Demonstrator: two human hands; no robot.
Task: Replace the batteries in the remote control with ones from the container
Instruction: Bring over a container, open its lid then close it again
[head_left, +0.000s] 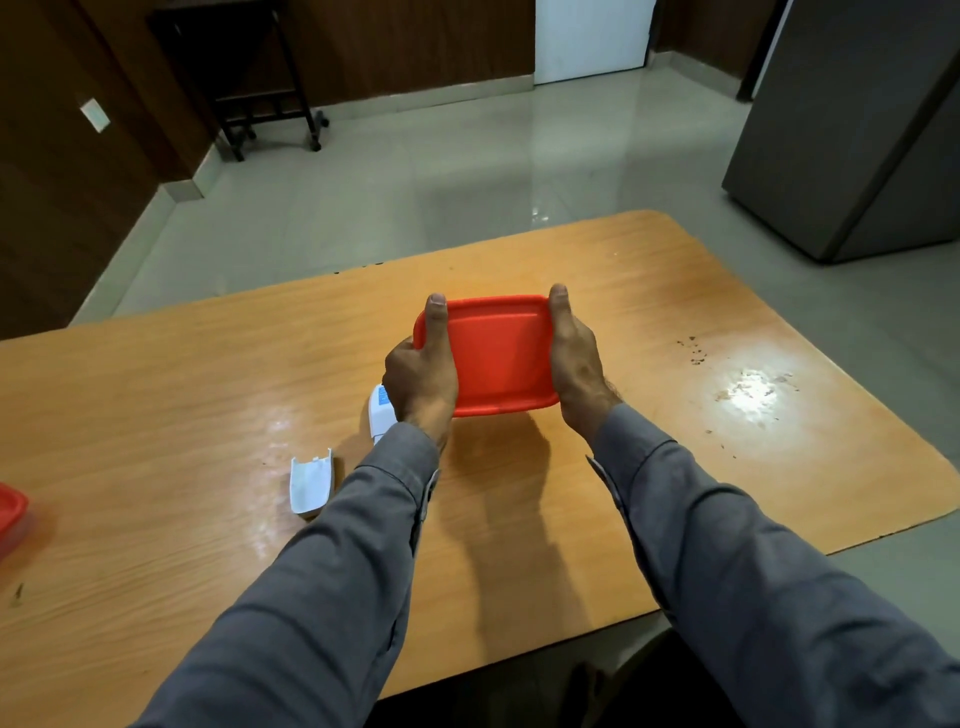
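Gray sleeves (363, 545) reach over a wooden table (156, 389) as the left hand (421, 374) and right hand (574, 364) clamp opposite sides of a red-lidded container (498, 353), thumbs along its rim. Behind the left wrist lies the white remote (378, 410), its battery cover (310, 486) just nearer. Prying one corner upward first should free the lid cleanly.

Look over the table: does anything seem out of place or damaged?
The white battery cover lies detached beside the remote. Dark specks mar the table on the right. Nothing is spilled.
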